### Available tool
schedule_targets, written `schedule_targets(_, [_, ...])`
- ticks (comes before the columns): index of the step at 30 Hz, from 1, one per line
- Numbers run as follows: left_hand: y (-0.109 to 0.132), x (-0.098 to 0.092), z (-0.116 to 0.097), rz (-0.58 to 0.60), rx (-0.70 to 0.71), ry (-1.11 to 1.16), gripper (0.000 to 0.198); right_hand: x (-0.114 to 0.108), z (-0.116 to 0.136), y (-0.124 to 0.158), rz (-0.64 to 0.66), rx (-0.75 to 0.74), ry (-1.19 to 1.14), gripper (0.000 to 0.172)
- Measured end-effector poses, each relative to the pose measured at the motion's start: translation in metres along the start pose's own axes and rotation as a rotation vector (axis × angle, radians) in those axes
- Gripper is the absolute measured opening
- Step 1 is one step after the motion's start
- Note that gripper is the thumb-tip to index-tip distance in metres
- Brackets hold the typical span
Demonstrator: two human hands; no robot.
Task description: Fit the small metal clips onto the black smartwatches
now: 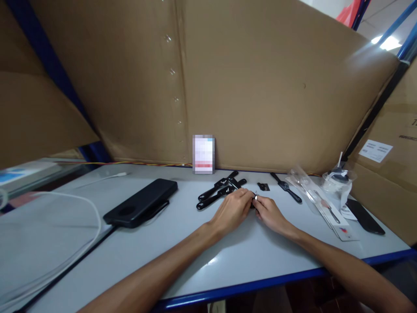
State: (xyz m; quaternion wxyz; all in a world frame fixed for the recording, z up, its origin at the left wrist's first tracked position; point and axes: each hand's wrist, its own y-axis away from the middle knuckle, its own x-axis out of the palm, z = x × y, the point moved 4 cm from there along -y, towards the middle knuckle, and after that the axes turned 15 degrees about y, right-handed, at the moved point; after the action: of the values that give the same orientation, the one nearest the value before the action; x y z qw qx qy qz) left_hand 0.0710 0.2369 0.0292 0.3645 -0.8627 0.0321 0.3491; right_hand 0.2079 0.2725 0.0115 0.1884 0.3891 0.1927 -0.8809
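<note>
My left hand (233, 205) is closed around a black spokeshave (233, 182), one handle of which sticks out beyond the knuckles. My right hand (269, 212) meets it from the right, fingers pinched at the same tool, where a small shiny metal bit shows at the fingertips. Most of the tool's middle is hidden by my fingers. Just left of my hands, two more black spokeshaves (213, 189) lie close together on the table. Another spokeshave (286, 188) rests apart at the right. Beyond my hands lies a small dark piece (263, 187), too small to name.
On the grey table (195, 256), a black power bank-like device (140, 202) and white cable (94, 204) lie left. A blurred upright card or screen (203, 154) leans on the cardboard. Clear packaging (325, 208), a lidded cup (337, 180) and a dark phone (365, 216) are right.
</note>
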Motion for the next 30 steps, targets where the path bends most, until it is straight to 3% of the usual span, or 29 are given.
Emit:
schedule_targets(7, [0.000, 0.000, 0.003, -0.067, -0.004, 0.041, 0.015, 0.000, 0.000, 0.000, 0.001, -0.004, -0.003, 0.032])
schedule_targets(11, [0.001, 0.001, 0.008, -0.138, -0.084, 0.126, 0.020, -0.001, 0.001, 0.001, -0.022, -0.010, 0.020, 0.032])
schedule_targets(17, [0.002, 0.001, 0.008, -0.177, -0.128, 0.118, 0.007, -0.001, -0.001, 0.001, -0.031, -0.002, 0.014, 0.032])
schedule_targets(21, [0.001, -0.001, 0.005, -0.132, -0.145, -0.033, 0.005, 0.001, -0.002, 0.000, -0.012, 0.022, -0.016, 0.033])
schedule_targets(30, [-0.003, -0.001, -0.007, 0.039, -0.134, -0.295, 0.022, 0.002, -0.001, 0.000, -0.021, 0.011, 0.025, 0.032])
